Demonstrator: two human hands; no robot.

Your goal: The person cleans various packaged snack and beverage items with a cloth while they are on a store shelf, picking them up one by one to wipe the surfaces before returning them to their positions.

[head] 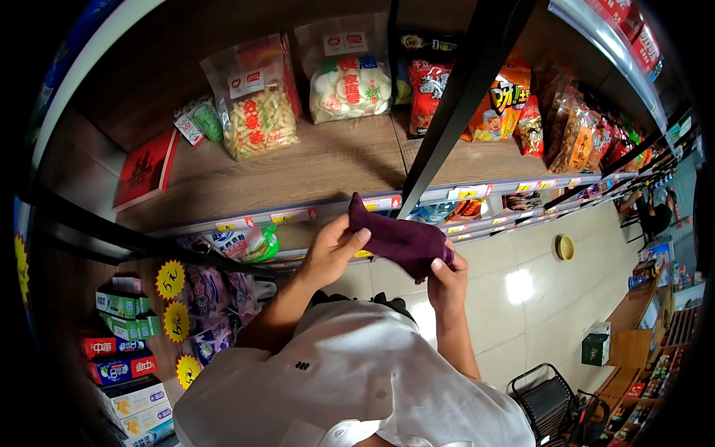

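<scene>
A dark purple cloth (399, 234) is stretched between my two hands, in front of the shelf edge. My left hand (330, 251) pinches its left part, the thumb lying on top and a narrow corner sticking up past the fingers. At the cloth's lower right end, my right hand (448, 279) grips the edge between thumb and fingers. Beyond the cloth lies a wood-grain shelf board (313, 167). On it stand a clear bag of pale snack sticks (260, 125) and a bag of white round snacks (351, 89). A red booklet or flat packet (146, 167) lies at the left.
A black shelf post (458, 95) rises right of the cloth, with packaged snacks (499, 106) beyond. Toothpaste boxes (120, 357) and purple packs (206, 290) fill the left shelf. On the tiled floor are a yellow bowl (565, 247) and a black chair (544, 396). A person (656, 209) sits far right.
</scene>
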